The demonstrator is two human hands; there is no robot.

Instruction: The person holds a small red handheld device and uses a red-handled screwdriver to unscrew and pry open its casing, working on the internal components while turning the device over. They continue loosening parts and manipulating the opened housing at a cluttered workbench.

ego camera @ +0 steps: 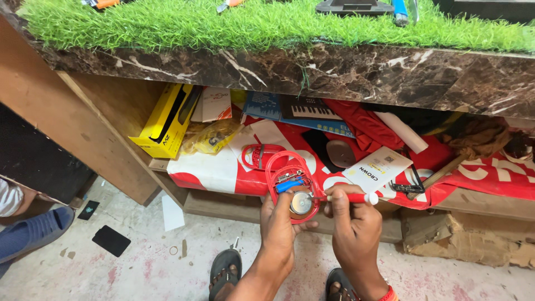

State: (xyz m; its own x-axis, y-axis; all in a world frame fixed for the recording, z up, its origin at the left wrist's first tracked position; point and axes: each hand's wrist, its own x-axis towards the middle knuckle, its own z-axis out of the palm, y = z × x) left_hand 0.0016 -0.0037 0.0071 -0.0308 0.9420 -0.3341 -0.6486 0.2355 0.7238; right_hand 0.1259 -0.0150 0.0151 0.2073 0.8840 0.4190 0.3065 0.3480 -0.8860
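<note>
Hands, both yours, low centre of view, over your sandalled feet. Left hand: wrapped around the lower end of a red oval shell, thumb on its rim. Right hand: clenched on a red-handled screwdriver with a white cap.

Red oval shell: open casing, just in front of the shelf edge. Long axis runs 12 to 6 o'clock, the far end pointing at 12 toward the shelf. Inside: a round metal disc at the near end, a blue part and small metal pieces above it.

Screwdriver: long axis 3 to 9 o'clock, cap at 3, tip at 9, meeting the disc.

Risks, as judged: the tip could skid off the disc and jab your left thumb, since that hand sits right beside it; loose inner pieces could drop to the floor if you tilt the shell.

Surroundings: matching red shell half at 11 o'clock on the shelf; yellow box at 10; white card at 1; wooden-handled hammer at 2. Marble counter edge at 12, with green turf on top. Dark flat rectangle on the floor at 9.
</note>
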